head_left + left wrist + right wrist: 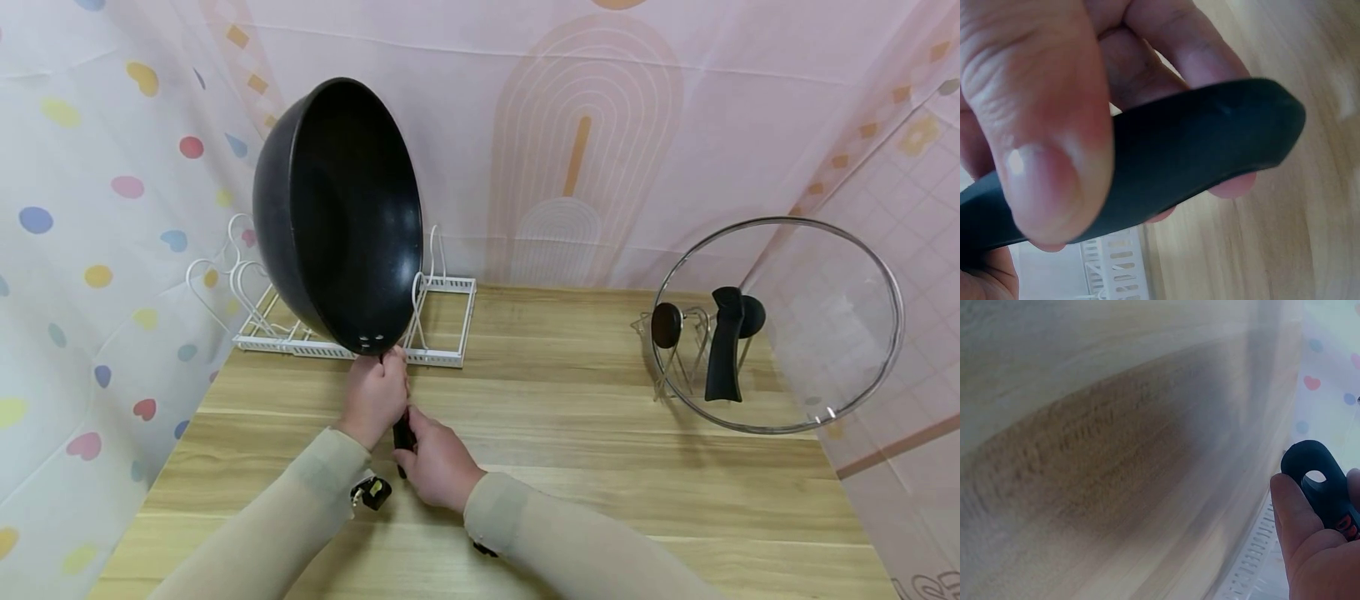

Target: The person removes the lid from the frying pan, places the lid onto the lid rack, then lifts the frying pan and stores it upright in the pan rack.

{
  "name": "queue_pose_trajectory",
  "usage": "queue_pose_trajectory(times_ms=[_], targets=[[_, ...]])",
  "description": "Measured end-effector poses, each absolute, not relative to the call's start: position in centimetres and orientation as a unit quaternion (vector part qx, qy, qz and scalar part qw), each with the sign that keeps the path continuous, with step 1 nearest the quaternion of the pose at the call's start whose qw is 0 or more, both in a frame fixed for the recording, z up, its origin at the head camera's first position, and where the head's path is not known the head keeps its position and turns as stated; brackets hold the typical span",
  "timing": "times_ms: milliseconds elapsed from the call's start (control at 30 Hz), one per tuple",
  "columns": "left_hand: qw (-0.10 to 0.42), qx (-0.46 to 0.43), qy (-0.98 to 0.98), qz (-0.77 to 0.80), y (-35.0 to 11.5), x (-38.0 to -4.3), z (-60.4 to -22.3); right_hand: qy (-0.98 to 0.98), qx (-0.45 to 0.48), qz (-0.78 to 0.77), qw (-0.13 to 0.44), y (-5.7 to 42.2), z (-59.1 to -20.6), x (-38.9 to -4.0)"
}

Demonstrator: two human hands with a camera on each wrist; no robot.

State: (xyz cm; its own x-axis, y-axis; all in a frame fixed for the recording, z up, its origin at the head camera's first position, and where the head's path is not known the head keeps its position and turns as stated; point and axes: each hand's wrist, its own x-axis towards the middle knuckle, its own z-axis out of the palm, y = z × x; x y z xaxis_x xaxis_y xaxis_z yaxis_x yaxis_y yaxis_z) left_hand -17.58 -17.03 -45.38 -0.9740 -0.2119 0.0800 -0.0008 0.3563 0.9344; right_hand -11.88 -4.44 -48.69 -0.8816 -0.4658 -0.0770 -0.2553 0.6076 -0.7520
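A deep black wok [352,208] stands tipped on its side, its inside facing right, in front of and above a white wire rack [450,360]. Whether it touches the rack cannot be told. Close under the bowl, my left hand [375,396] grips the handle. My right hand [442,462] holds the lower part of the handle [403,437]. In the left wrist view a thumb lies across the black handle [1197,134], with fingers behind it. The right wrist view has the holed handle end [1307,453] against my fingers.
At the right, a glass lid [817,333] with a black knob handle [723,350] leans upright in a small wire stand [701,350]. A dark round knob [666,325] shows there too. Patterned curtains [420,50] hang behind the wooden table [570,400].
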Motion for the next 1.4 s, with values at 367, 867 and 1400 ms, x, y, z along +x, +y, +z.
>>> queue_pose_trajectory(times_ms=[367, 867, 1400], targets=[[0.101, 0.057, -0.835, -0.537, -17.1, -17.6, -45.9, 0.888, -0.205, -0.390, 0.130, -4.5, -48.8, -11.8], [0.111, 0.053, -0.848, -0.516, -17.0, -17.6, -46.4, 0.892, -0.205, -0.383, 0.123, -4.5, -49.2, -11.7], [0.124, 0.048, -0.867, -0.479, -17.0, -17.6, -46.9, 0.891, -0.186, -0.389, 0.142, -4.7, -49.3, -11.7]])
